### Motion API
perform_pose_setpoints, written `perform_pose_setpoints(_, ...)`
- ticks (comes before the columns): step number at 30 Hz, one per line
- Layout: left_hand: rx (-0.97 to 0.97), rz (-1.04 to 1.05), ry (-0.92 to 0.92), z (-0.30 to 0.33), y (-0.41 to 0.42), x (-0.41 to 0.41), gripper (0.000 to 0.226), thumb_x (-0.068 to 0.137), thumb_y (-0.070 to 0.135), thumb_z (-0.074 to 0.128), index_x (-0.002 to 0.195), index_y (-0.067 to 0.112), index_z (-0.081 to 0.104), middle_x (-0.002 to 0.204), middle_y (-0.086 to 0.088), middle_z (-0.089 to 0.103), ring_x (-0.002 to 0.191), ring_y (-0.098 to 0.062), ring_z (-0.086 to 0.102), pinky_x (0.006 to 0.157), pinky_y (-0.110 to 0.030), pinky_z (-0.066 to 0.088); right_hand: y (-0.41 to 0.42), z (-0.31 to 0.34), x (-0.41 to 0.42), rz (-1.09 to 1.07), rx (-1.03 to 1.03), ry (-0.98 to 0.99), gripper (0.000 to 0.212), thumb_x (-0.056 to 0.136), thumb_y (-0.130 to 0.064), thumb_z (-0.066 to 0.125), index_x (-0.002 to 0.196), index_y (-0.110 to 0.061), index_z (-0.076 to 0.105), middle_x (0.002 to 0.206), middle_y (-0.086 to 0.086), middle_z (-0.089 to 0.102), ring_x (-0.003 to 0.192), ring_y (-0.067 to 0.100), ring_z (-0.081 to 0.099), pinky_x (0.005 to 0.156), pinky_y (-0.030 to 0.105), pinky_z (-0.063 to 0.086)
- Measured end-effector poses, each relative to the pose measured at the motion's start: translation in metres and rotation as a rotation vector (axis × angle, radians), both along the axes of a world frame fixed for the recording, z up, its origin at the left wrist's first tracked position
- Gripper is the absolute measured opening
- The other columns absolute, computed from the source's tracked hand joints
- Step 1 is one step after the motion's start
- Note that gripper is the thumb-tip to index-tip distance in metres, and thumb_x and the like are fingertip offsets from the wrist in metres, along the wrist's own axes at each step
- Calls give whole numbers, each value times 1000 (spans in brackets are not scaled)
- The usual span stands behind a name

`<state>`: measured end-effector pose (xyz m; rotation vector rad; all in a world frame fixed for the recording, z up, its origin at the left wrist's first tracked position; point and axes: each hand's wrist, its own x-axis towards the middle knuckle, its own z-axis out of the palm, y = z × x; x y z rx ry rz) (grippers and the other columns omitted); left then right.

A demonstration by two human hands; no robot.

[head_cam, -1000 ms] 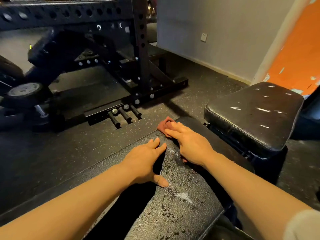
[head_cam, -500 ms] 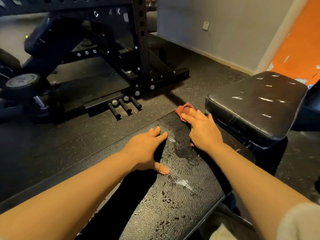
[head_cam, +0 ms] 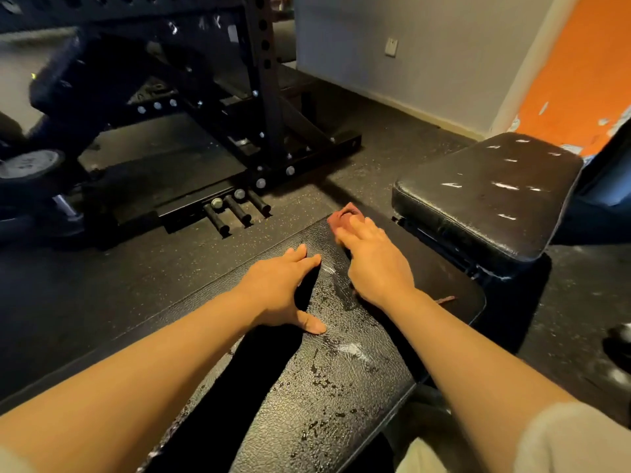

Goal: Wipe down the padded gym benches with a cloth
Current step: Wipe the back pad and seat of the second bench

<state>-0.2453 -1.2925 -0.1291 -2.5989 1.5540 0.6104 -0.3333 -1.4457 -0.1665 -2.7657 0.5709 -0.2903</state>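
Two benches fill my view: the long bench [head_cam: 341, 387] running under both arms, its black pad speckled with wet drops and a pale smear near the middle, and a second bench [head_cam: 491, 192] beyond its far right corner, scuffed with white nicks. Behind them a black rack [head_cam: 266, 97] stands on the rubber floor [head_cam: 102, 285], three short pegs [head_cam: 235, 213] jutting from its base toward the long bench. A weight plate [head_cam: 27, 163] sits at the far left. A grey wall [head_cam: 409, 46] with a socket [head_cam: 391, 46] meets an orange one at the right.

My left hand [head_cam: 283, 295] lies flat on the pad near the left edge, fingers straight and close together, thumb spread wide toward me. My right hand [head_cam: 372, 264] presses the reddish cloth [head_cam: 343, 216] onto the far end of the pad, fingers straight and slightly apart on top of it. The cloth bunches out past the fingertips, and a strip of it shows by the wrist.
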Motion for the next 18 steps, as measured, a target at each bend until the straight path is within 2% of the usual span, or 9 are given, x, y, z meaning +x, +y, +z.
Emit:
perform_pose_setpoints(3,-26,3,1,-1,1,-1,118,66,65,74,155,28,7,163,3,-3,150,-17,8,118,-31,19,21,0,-18,169,14,-9,70,91,1,44,153,-27,26,163,-6,9,150,15,2,120,29,5)
perform_pose_setpoints(5,-38,11,10,-2,3,0,116,66,65,74,155,28,10,163,3,-3,150,-17,8,118,-33,20,10,1,-27,180,7,9,71,90,1,45,152,-30,27,163,-8,8,150,12,1,122,30,6)
perform_pose_setpoints(9,-63,26,24,-5,6,-2,112,68,63,73,155,25,13,164,2,-2,150,-21,10,119,-37,20,-15,-2,-22,-86,10,28,65,91,0,45,150,-26,34,162,-5,14,150,19,7,121,35,11)
perform_pose_setpoints(11,-79,27,10,-6,11,-6,110,70,63,72,155,21,16,164,0,3,150,-20,11,119,-39,20,4,-2,-16,-109,-2,21,66,91,-2,45,151,-26,31,163,-3,11,150,21,4,121,35,10)
perform_pose_setpoints(15,-178,5,-71,-1,20,-9,96,69,67,70,148,23,35,153,6,36,138,-17,38,105,-36,40,42,2,-26,170,-4,50,72,92,-1,45,154,-28,21,164,-5,2,150,14,-3,121,30,6)
perform_pose_setpoints(16,-194,7,-89,3,23,-7,95,69,68,70,146,25,36,151,8,38,136,-16,41,103,-35,42,38,5,-28,215,-15,73,73,92,0,44,154,-29,19,163,-6,0,150,13,-4,121,29,5)
perform_pose_setpoints(18,-144,3,-127,6,33,2,100,69,72,66,148,22,32,157,6,29,142,-15,32,109,-35,38,18,9,-25,200,-34,115,73,92,0,44,154,-31,20,163,-7,2,150,12,-2,121,28,5)
